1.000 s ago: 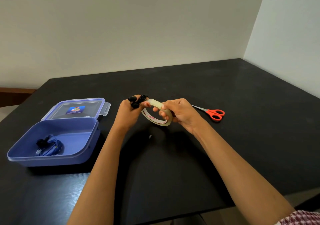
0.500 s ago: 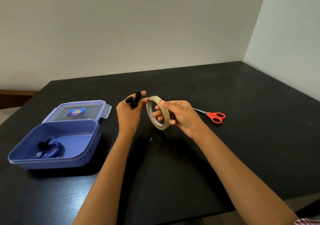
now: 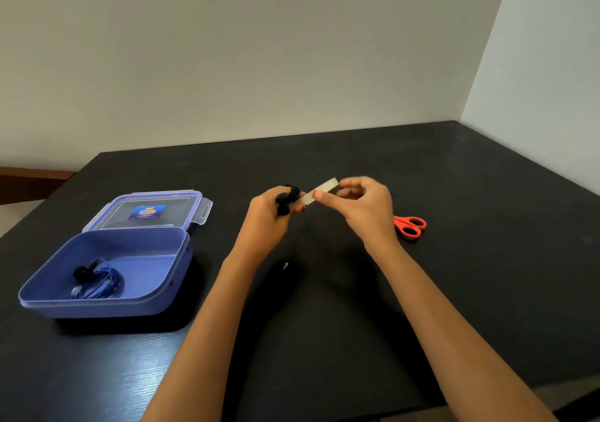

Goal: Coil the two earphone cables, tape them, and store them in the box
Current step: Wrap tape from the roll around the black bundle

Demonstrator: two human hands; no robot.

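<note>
Two bare forearms reach up from the bottom of the frame over a black table (image 3: 454, 291). They meet near the centre.

The left hand (image 3: 269, 217) has its fingers curled around a coiled black earphone cable (image 3: 288, 198), held up off the table. The right hand (image 3: 365, 209), just to the right, pinches a pale beige roll of tape (image 3: 319, 192) between thumb and fingers. The roll is seen edge-on as a slanted band. Its lower end touches the left hand's fingertips beside the black coil. This area is slightly blurred.

At the left of the frame sits an open blue plastic box (image 3: 107, 306), with its clear blue-rimmed lid (image 3: 146, 210) lying flat behind it. A coiled blue earphone cable (image 3: 99, 283) lies inside, in the lower left corner of the box.

Orange-handled scissors (image 3: 410, 226) lie on the table right of centre, their blades hidden behind the right hand.
</note>
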